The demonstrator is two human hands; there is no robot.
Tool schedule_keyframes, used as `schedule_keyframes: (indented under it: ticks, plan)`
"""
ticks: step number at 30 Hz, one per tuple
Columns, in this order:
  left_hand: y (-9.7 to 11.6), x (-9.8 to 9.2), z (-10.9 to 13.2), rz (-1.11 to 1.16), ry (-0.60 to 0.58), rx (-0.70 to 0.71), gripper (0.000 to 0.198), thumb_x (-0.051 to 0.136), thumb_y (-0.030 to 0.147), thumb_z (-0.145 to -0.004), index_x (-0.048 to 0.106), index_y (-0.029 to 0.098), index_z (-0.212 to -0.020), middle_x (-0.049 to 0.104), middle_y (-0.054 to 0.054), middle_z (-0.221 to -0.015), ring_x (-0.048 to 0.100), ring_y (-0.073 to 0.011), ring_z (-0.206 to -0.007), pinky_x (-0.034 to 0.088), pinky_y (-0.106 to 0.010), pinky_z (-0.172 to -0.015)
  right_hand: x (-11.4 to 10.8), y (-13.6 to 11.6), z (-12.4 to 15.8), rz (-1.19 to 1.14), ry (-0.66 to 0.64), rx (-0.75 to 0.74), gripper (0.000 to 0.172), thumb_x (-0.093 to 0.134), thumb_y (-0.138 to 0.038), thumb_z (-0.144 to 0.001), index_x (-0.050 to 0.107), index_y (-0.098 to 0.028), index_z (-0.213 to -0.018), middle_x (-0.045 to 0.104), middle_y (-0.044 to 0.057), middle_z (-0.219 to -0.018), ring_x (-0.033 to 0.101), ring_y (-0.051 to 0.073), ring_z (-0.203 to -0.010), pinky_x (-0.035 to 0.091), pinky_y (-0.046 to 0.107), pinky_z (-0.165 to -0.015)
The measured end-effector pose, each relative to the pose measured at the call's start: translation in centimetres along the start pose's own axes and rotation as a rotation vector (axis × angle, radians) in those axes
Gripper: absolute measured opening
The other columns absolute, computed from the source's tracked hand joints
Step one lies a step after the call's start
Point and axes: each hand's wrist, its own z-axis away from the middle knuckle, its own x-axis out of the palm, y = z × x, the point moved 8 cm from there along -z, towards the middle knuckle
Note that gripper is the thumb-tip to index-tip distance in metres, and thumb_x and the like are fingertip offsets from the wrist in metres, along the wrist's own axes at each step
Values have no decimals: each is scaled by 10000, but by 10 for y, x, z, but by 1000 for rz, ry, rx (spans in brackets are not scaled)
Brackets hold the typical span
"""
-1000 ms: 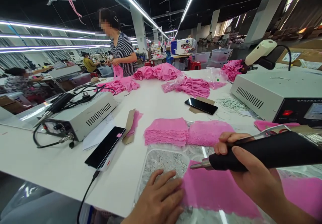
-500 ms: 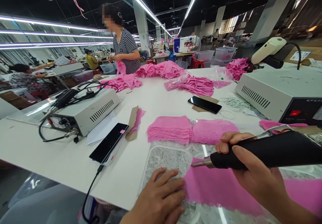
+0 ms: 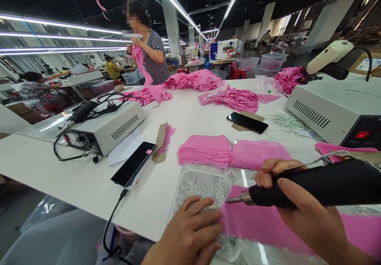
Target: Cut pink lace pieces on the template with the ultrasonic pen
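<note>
My right hand (image 3: pixel 300 205) is wrapped round a black hand-held tool (image 3: pixel 321 183) whose metal tip (image 3: pixel 236 198) hovers just over the left end of a pink lace strip (image 3: pixel 256 223). My left hand (image 3: pixel 190 235) lies flat with spread fingers, pressing that strip's left edge onto a clear glass plate (image 3: pixel 199 183). Beyond the plate sit two stacks of pink lace pieces (image 3: pixel 205 150), (image 3: pixel 258 154).
A grey control box (image 3: pixel 107 128) with cables stands at the left, a larger one (image 3: pixel 330 106) at the right. Two phones (image 3: pixel 132 164), (image 3: pixel 247 122) lie on the white table (image 3: pixel 59 173). A person in a striped top (image 3: pixel 153 54) handles pink fabric at the far side, near pink piles (image 3: pixel 193 80).
My hands and the tool have stayed nearly in place while the view drifted slightly. The person across the table has lifted a pink fabric piece up high.
</note>
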Motion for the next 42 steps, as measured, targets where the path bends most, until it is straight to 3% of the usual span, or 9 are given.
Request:
schedule_keyframes:
  ticks: [3,8,16,20,24,28,32,42]
  plan:
    - [1,-4,-1,8,33,-7,241,556,215,-925,653,202,-1146,705,-41,-1173,585,-217,-1220,422,-374,-1081,1,-1,0,6,-10,-8,156,806,-278,-703,654,-252,-724,585,22,-753,591,153,-573,570,294,-507]
    - [-2,3,1,0,-37,-34,275,535,183,-915,653,192,-1163,704,-81,-1168,568,-244,-1242,434,-413,-1067,0,-2,-3,5,-3,-2,156,812,-272,-684,660,-257,-719,573,22,-750,580,161,-578,553,299,-486]
    - [-10,-2,6,-28,180,91,233,535,171,-929,645,180,-1134,732,-80,-1065,615,-219,-1175,506,-340,-991,-56,-28,-24,-44,175,-60,119,764,-258,-688,658,-236,-738,540,-6,-816,544,105,-615,538,261,-594]
    - [-6,0,-13,-147,170,141,250,534,165,-926,640,163,-1153,714,-72,-1141,603,-219,-1197,481,-340,-1033,-72,-32,-22,-25,207,-114,99,761,-240,-693,667,-237,-725,555,-2,-809,552,107,-611,535,264,-595]
    - [-6,11,-37,-162,47,111,312,483,185,-954,599,167,-1244,635,-71,-1297,528,-244,-1288,455,-411,-1065,-67,-24,-18,-5,188,-106,88,751,-261,-717,673,-240,-753,557,11,-821,568,134,-620,544,294,-559]
    - [-14,26,-43,-159,-45,67,352,484,240,-977,549,183,-1318,589,-61,-1357,496,-259,-1318,434,-456,-1081,-58,-21,-18,-24,151,-100,87,752,-268,-725,671,-246,-745,550,16,-802,566,143,-597,551,315,-530]
    - [-18,34,-38,-160,-34,85,373,467,251,-986,530,179,-1346,575,-61,-1374,454,-261,-1351,389,-470,-1112,-55,-20,-20,-33,121,-114,81,741,-268,-751,668,-237,-765,556,14,-794,579,141,-603,551,312,-548]
    - [-15,29,-40,-216,-36,119,366,497,276,-973,557,205,-1327,594,-39,-1355,469,-241,-1340,363,-442,-1131,-47,-13,-17,-39,84,-128,82,714,-270,-798,639,-238,-806,555,3,-826,584,131,-620,563,295,-561]
